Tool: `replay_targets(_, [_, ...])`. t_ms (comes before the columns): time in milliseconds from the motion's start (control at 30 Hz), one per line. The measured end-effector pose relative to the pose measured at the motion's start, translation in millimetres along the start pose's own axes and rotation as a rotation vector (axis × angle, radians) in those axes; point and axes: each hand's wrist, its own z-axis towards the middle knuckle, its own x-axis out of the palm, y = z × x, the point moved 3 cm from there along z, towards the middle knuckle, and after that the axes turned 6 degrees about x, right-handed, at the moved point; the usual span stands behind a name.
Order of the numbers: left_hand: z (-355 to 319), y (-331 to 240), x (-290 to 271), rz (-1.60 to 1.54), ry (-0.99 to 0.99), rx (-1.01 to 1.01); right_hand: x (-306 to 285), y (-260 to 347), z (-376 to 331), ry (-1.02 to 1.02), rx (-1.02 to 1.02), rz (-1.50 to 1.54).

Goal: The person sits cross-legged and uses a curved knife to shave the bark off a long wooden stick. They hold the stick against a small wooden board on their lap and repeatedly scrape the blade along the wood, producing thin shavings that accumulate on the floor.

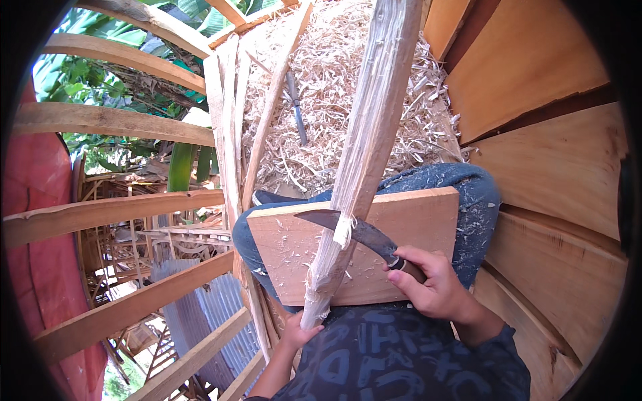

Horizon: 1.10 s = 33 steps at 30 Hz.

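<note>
While my right hand [435,284] wraps its fingers tight on the knife [354,230] handle, the blade bites the wooden pole [364,144] over the board [408,227] on my knee. My left hand [299,332], at seven o'clock, pinches the pole's butt. I judge shallow strokes toward twelve o'clock, away from both hands, safest.
</note>
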Motion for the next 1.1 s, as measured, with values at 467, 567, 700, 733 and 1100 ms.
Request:
replay_targets(467, [3.0, -12.9, -2.2, 0.084, 0.031, 0.065, 11.0, -13.8, 7.7, -0.23, -0.357, -0.363])
replay_targets(567, [3.7, -12.1, -2.4, 0.1, 0.029, 0.088, 10.5, -17.8, 7.8, -0.105, -0.183, -0.158])
replay_targets(700, [3.5, -10.2, -3.9, 0.097, 0.052, 0.064, 15.3, -9.9, 8.7, 0.362, 0.131, -0.032])
replay_targets(733, [4.0, -10.0, -3.9, 0.097, 0.051, 0.078, 9.3, -5.2, 9.1, 0.254, 0.117, 0.027])
replay_targets(1100, [2.5, -9.2, -1.5, 0.073, 0.034, 0.052, 14.4, -12.4, 8.2, -0.201, -0.249, -0.262])
